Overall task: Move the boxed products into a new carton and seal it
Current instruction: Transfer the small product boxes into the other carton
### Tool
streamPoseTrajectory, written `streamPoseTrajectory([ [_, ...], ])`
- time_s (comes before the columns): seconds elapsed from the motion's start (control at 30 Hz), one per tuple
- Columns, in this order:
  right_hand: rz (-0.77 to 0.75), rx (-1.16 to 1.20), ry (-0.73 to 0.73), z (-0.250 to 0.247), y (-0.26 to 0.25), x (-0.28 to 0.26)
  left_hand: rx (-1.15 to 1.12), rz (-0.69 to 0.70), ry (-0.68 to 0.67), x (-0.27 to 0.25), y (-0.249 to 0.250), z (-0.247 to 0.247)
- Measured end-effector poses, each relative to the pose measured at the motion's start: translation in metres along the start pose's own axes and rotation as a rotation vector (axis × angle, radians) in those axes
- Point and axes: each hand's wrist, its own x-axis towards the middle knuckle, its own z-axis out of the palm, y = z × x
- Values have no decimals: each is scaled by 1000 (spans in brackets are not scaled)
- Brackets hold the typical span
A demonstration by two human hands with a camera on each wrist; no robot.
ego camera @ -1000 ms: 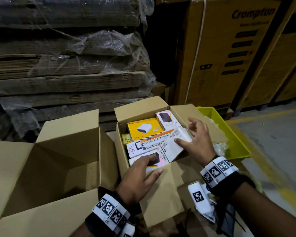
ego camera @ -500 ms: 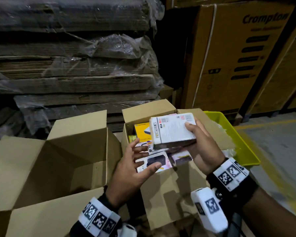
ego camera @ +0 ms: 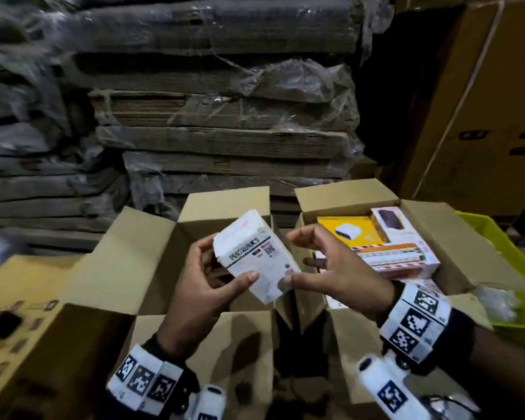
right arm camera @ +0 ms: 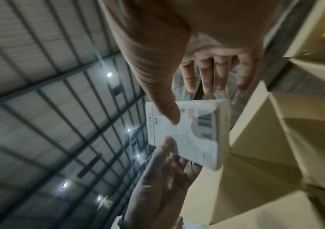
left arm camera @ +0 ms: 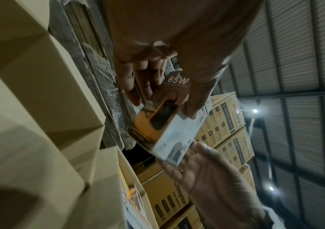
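Observation:
A white Portronics box (ego camera: 255, 256) hangs tilted over the open, empty new carton (ego camera: 152, 268) on the left. My left hand (ego camera: 200, 286) grips it, thumb on the near face and fingers behind it. My right hand (ego camera: 340, 274) is spread beside the box with straight fingers; only its thumb touches the lower right corner. The left wrist view shows the box (left arm camera: 169, 124) from below in my left hand (left arm camera: 157, 69). The right wrist view shows the box (right arm camera: 193, 136) under my right hand (right arm camera: 197, 54). On the right, the old carton (ego camera: 455, 237) holds several boxed products, among them a yellow box (ego camera: 346, 231).
Plastic-wrapped stacks of flat cardboard (ego camera: 225, 116) rise right behind both cartons. Tall brown Crompton cartons (ego camera: 482, 116) stand at the back right. A yellow-green bin (ego camera: 515, 268) sits against the old carton's right side.
My right hand lifted the white box out of the old carton and carried it left. My left hand has taken hold of it over the new carton, and the right fingers have opened.

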Motion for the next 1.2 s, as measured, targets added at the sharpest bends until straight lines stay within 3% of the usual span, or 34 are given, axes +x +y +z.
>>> streamPoseTrajectory([
  [0.13,-217,-217,-106,28,-36,30,66,40,-85,8,3,-36],
  [0.3,-307,-467,-106,70,-50,72,200,148,-156,27,-8,-81],
  [0.47,-82,-621,-13,99,-26,108,603,76,-86,37,-64,-133],
  [0.6,101,-746,-59,128,7,129,937,161,-332,17,-101,-150],
  [0.73,255,-954,-295,143,35,144,982,295,-339,9,-121,-148],
  [1.0,356,-1276,-676,126,53,136,961,325,-230,13,-130,-136],
  [1.2,204,-1413,-857,132,64,127,961,317,-191,11,-132,-135],
])
